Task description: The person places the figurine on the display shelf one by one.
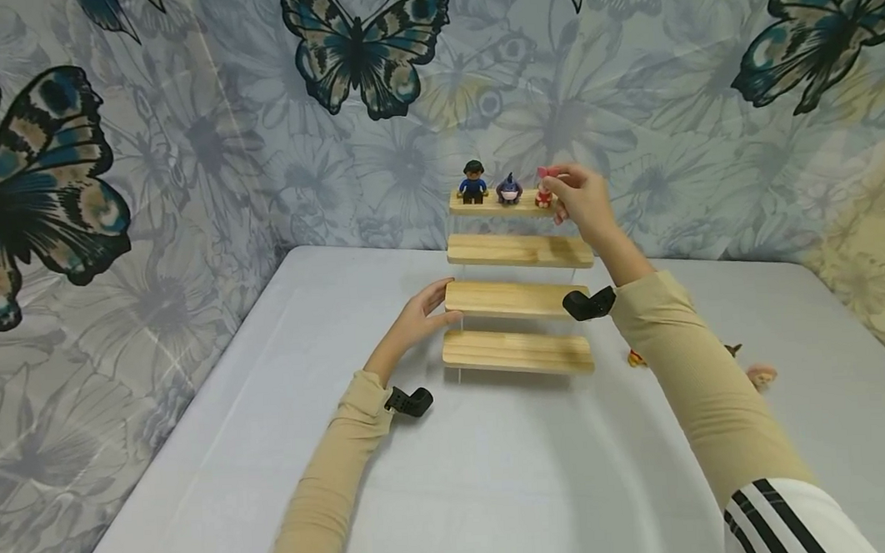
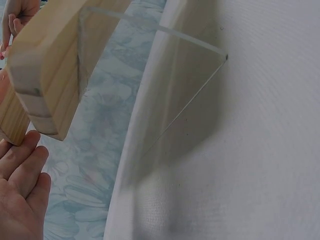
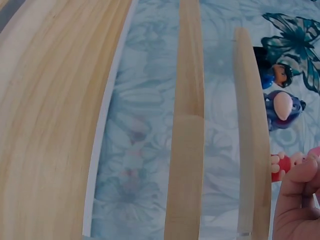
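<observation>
A tiered display stand with several wooden shelves (image 1: pixel 517 348) stands on the table. On its top shelf (image 1: pixel 495 209), near the right end, my right hand (image 1: pixel 584 200) pinches a small pink-and-red pig figurine (image 1: pixel 543 198) by its upper part. The figurine's feet are at the shelf surface in the right wrist view, where fingers partly hide its head. Left of it stand a blue donkey figurine (image 1: pixel 509 191) and a dark-haired toy person (image 1: pixel 473 183) in blue. My left hand (image 1: pixel 415 318) holds the left end of a lower shelf (image 1: pixel 515 299) between thumb and fingers.
Small toys lie on the white table to the right, partly hidden by my right sleeve: an orange-red one (image 1: pixel 636 358) and a pinkish one (image 1: pixel 761 376). Butterfly-patterned cloth (image 1: pixel 407 178) hangs behind the stand. Clear supports (image 2: pixel 195 42) hold up the shelves.
</observation>
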Action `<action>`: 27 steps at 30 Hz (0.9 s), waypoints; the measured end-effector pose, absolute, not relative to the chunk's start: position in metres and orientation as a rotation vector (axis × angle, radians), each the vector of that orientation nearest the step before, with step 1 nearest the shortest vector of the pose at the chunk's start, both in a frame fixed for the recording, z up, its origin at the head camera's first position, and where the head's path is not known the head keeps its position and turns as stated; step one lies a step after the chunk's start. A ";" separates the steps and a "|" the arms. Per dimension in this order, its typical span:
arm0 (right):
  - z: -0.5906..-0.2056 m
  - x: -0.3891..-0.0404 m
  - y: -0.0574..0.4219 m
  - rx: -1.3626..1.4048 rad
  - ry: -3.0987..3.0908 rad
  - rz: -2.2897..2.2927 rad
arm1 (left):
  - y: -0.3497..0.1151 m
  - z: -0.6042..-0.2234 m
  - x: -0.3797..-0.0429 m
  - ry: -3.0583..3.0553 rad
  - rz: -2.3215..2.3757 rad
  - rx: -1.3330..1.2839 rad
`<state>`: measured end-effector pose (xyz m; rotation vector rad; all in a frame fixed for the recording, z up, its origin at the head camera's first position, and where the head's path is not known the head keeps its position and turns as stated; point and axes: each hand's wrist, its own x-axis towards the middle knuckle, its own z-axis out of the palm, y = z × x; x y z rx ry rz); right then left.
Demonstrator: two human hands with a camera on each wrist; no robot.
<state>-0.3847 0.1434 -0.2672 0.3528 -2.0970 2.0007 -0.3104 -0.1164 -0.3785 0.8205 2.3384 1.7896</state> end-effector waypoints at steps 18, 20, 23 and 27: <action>-0.268 -0.391 0.143 0.241 -1.956 2.241 | -0.115 -0.378 -0.311 2.331 1.770 0.825; -0.268 -0.392 0.142 0.236 -1.953 2.242 | -0.116 -0.380 -0.314 2.329 1.782 0.828; -0.266 -0.392 0.140 0.231 -1.937 2.271 | -0.117 -0.390 -0.321 2.338 1.797 0.818; -0.265 -0.392 0.139 0.215 -1.928 2.288 | -0.117 -0.402 -0.330 2.359 1.791 0.812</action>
